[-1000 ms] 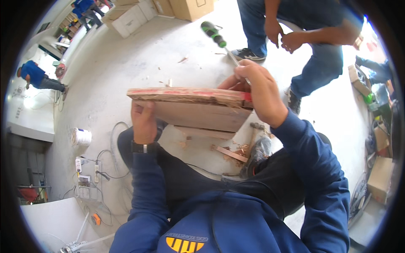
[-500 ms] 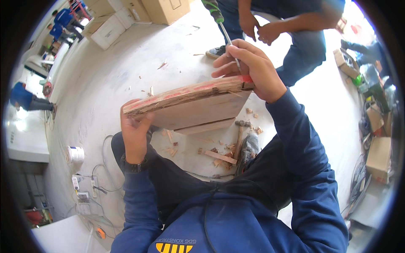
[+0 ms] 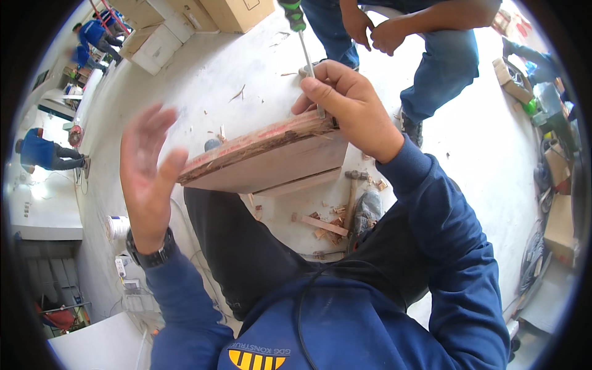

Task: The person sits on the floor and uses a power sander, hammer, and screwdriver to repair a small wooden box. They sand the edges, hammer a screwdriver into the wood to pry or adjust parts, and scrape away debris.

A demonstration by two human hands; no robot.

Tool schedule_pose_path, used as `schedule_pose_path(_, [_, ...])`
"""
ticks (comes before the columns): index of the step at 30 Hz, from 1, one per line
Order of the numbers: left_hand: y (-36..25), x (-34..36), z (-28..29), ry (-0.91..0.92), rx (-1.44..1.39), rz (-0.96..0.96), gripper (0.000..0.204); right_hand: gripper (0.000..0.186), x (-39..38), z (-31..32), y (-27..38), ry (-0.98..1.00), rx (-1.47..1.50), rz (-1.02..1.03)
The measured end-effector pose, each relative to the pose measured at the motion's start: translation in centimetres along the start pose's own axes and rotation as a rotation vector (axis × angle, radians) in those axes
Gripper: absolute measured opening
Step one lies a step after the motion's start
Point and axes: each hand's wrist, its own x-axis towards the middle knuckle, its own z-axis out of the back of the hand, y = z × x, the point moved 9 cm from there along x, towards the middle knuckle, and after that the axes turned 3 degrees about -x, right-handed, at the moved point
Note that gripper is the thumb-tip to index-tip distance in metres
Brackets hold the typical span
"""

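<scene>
A wooden panel (image 3: 271, 163) with a splintered, red-marked edge lies tilted across my raised left leg. My right hand (image 3: 354, 114) is closed at its far right corner, pinching the metal shaft of a screwdriver (image 3: 293, 17). The screwdriver's green and black handle points up and away, and its tip meets the splintered edge. Whether my right fingers also grip the panel is hidden. Off the panel's left end, my left hand (image 3: 147, 176) is raised with fingers apart, slightly blurred, holding nothing.
A hammer (image 3: 351, 197) lies by my shoe (image 3: 369, 209) among wood scraps (image 3: 322, 223). Facing me is a person with hands together (image 3: 382, 34). Cardboard boxes (image 3: 237, 13) stand at the back. A white spool-like cylinder (image 3: 116, 227) and cables are on the left, with clutter along the right.
My left hand has let go of the panel and moved left, opening. My right hand and the screwdriver have shifted left along the edge, and the screwdriver's tip shows lower against the wood.
</scene>
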Motion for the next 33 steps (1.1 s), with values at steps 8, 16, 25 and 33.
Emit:
schedule_pose_path(8, [-0.1, 7.3, -14.0, 0.298, -0.526, 0.26, 0.037, 0.028, 0.1, -0.7, 1.0, 0.085, 0.027, 0.083])
schedule_pose_path(16, [0.0, 6.3, -12.9, 0.021, -0.71, 0.199, 0.027, 0.044, -0.3, 0.8, 0.4, -0.013, 0.129, 0.052])
schedule_pose_path(25, [0.7, 4.9, -12.0, 0.078, -0.676, 0.185, 0.025, 0.056, -5.3, 10.8, -18.7, -0.231, -0.352, -0.66])
schedule_pose_path(33, [0.6, 4.9, -12.5, 0.084, -0.653, 0.23, 0.025, 0.049, -26.2, 7.4, -40.0, 0.285, -0.754, -1.355])
